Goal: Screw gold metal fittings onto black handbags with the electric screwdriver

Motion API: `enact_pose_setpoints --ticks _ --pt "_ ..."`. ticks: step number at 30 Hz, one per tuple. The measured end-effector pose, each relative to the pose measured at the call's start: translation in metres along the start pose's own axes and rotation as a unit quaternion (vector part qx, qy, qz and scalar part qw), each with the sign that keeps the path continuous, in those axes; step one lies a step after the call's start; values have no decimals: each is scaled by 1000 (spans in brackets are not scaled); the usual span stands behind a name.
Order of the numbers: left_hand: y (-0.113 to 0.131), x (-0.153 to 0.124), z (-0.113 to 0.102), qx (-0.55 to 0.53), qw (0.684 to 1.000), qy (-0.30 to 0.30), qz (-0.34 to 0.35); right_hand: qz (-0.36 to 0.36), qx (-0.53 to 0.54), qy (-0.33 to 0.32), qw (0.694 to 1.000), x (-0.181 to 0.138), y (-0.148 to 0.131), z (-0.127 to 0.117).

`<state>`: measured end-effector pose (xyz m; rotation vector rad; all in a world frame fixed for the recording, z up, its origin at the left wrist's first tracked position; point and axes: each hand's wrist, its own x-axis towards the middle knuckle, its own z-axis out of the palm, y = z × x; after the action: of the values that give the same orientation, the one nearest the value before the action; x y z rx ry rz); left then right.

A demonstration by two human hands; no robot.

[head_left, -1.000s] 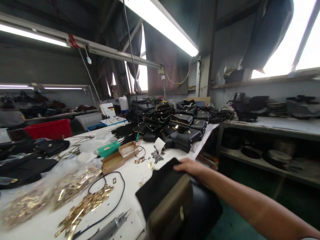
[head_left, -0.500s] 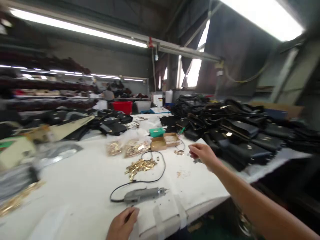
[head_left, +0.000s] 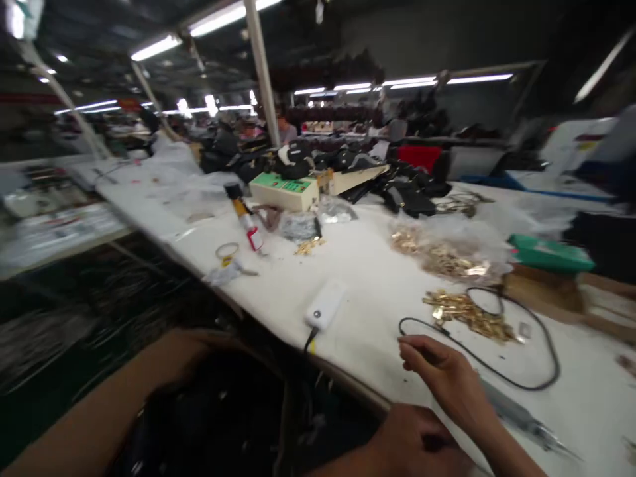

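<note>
My right hand has come back near my left hand, seemingly putting the grey power tool on the table within reach, though blur means I can't tell whether either's fingers pinch anything.

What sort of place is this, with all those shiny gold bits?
Probably a factory or workshop: a heap of gold metal pieces and a grey power tool lie on a long white table, with strip lights overhead.
</note>
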<state>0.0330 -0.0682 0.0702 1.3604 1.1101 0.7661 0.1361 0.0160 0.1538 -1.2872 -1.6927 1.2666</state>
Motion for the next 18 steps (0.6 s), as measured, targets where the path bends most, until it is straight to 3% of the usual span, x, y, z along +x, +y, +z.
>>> enact_pose_setpoints --ticks 3,7,13,18 --pt "-18 -58 -13 -26 1000 15 -5 41 -49 0 998 -11 22 18" --pt "-37 -147 -39 82 969 200 -119 56 -104 -48 992 -20 40 36" --pt "-76 -263 -49 115 873 391 -268 67 -197 -56 976 -19 46 41" --pt "-116 -338 -45 31 758 516 -399 50 -257 -35 965 -28 51 36"
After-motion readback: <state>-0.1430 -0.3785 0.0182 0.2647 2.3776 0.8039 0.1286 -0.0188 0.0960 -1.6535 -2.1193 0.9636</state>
